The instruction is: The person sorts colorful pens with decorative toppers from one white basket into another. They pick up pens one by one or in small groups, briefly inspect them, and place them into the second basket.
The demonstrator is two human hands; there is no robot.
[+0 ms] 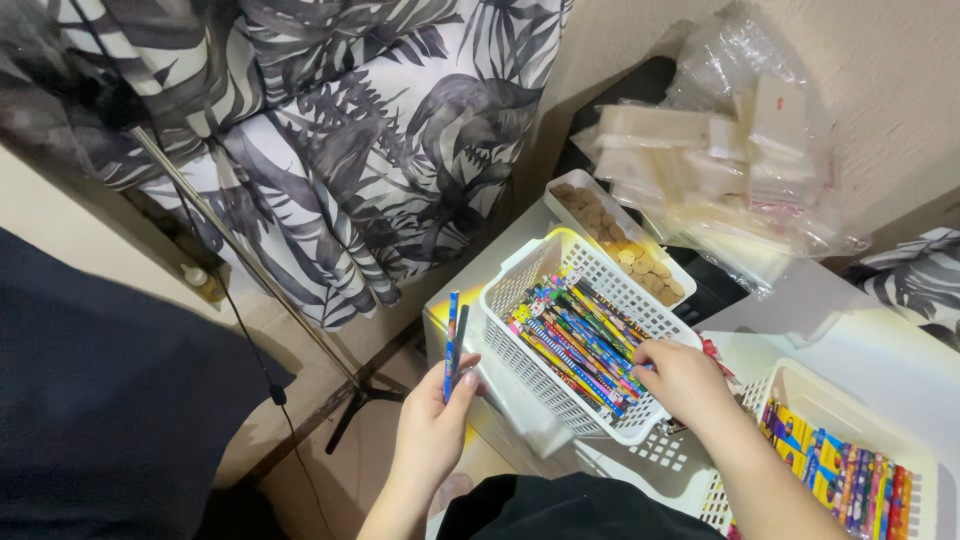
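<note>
Left hand: our left hand (432,425), lower centre of the frame, is pinched around two pencils (452,345) held upright, thumb against fingers near their lower ends.
Pencils: we judge them light, stiff and a little slick in their printed wrap, best taken along the shaft.
Basket: the white slotted basket (520,280), mid-frame on the white tabletop (880,350), is tilted and filled with more patterned pencils (575,340).
Right hand: our right hand (685,385) reaches into the basket's near end, fingers curled down onto the pencils; whether it grips one, we cannot tell.
Second basket: at the lower right another white basket (800,385) holds coloured packs.
Behind: a tray of small brown discs (620,245) and clear bags (720,170) lie at upper right.
</note>
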